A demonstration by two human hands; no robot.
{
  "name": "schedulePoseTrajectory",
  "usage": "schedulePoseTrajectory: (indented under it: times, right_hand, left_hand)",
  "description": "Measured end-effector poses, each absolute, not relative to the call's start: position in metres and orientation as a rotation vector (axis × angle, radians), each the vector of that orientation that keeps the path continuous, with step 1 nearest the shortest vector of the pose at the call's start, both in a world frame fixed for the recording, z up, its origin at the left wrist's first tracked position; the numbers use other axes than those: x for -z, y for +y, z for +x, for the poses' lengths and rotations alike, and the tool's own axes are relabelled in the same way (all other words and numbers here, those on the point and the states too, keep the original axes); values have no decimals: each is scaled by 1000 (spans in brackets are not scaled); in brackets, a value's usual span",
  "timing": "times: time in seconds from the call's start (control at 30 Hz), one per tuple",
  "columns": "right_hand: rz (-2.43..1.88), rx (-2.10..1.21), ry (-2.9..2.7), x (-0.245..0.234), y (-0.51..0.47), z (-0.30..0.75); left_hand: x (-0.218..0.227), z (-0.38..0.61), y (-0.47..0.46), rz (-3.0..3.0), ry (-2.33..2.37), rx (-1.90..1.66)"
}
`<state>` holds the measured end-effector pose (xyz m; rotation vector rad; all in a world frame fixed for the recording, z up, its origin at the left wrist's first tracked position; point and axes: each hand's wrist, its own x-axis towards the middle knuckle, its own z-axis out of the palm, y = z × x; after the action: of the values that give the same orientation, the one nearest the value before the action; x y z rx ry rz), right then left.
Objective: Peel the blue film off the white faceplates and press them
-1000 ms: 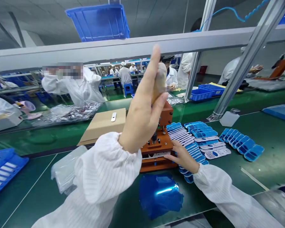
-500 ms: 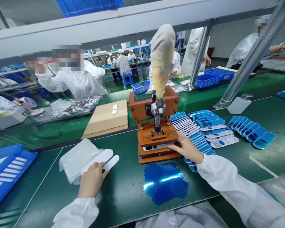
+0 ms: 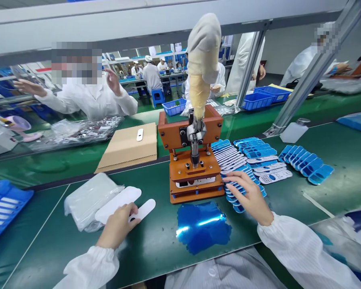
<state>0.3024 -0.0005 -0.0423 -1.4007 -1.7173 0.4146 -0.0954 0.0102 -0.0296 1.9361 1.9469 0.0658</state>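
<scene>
Green bench (image 3: 156, 241), left hand (image 3: 117, 226) grip pinching white strip (image 3: 142, 209) — right hand (image 3: 249, 195) grip wide over blue covers (image 3: 230, 159)

Small white piece (image 3: 144, 208): flat, narrow, rounded at both ends. It lies flat and slanted on the green table (image 3: 48, 241), with its near end under the fingertips of the left hand (image 3: 118, 224).
Large white piece (image 3: 117, 199): same rounded outline, wider and longer. It lies flat just beside the small one on its far side, partly over a clear plastic bag (image 3: 84, 200).
Row of blue parts (image 3: 234, 160): long rounded pieces, most faced in blue, some showing white. They overlap like shingles in a row running far to near, just right of the orange press (image 3: 195, 176).
Near end of row: covered by the right hand (image 3: 249, 196), palm down with fingers spread.
</scene>
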Motion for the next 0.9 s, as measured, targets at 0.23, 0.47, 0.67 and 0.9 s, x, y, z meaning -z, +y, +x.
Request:
schedulePoseTrajectory:
  times: [0.23, 0.47, 0.67, 0.9]
  right_hand:
    - [-1165, -433, -1932, 41, -27, 272]
    - [-1031, -579, -2189, 27, -33, 244]
    - [-1203, -505, -2013, 29, -15, 275]
    - [-1366, -406, -1906, 35, 19, 294]
  left_hand:
    - [13, -69, -22, 1624, 1772, -419]
    - [-13, 18, -17, 1453, 1163, -248]
    - [-10, 36, 9, 1425, 1256, -506]
    - [12, 12, 15, 1529, 1611, -1061]
